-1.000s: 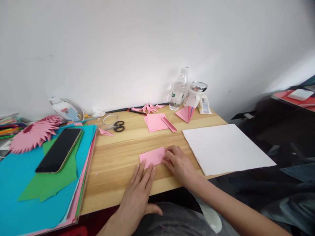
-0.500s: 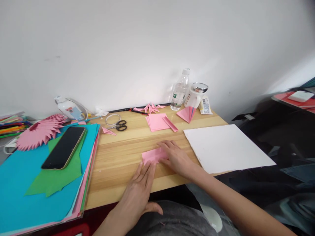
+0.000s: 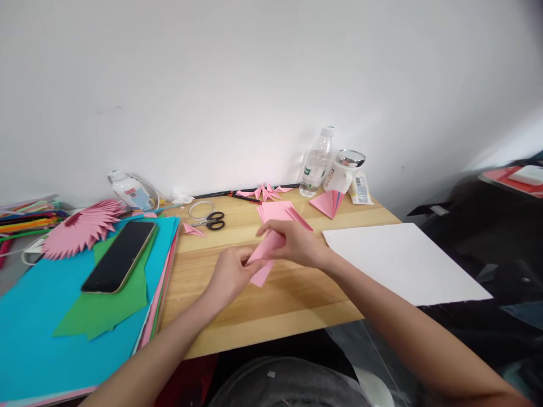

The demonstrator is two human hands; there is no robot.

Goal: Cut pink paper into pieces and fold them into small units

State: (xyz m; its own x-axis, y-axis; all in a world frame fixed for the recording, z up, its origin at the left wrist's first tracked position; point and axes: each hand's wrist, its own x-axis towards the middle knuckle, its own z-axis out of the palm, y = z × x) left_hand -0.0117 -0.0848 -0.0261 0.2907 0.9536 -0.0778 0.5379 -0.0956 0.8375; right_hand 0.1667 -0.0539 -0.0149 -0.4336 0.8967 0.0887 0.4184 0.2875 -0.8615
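Note:
A small folded piece of pink paper (image 3: 262, 273) is held up over the wooden table by both hands, its flaps partly opened. My left hand (image 3: 232, 268) pinches its left end between thumb and fingers. On the right side, my right hand (image 3: 294, 243) grips the upper end, with fingers curled over it. Behind the hands lies a stack of pink paper squares (image 3: 274, 211), with a folded pink strip (image 3: 299, 219) on its right edge. Part of the stack is hidden by my right hand.
Scissors (image 3: 207, 221) and a tape ring (image 3: 201, 210) lie left of centre. A phone (image 3: 119, 257) rests on green and blue paper. A water bottle (image 3: 316, 164) and white mug (image 3: 341, 171) stand by the wall. White board (image 3: 401, 263) lies right; a pink pleated fan (image 3: 82, 229) sits far left.
The pink paper was flat on the table under both hands; now it is lifted and partly unfolded. My left hand has gone from lying flat to pinching it. The view has shifted slightly.

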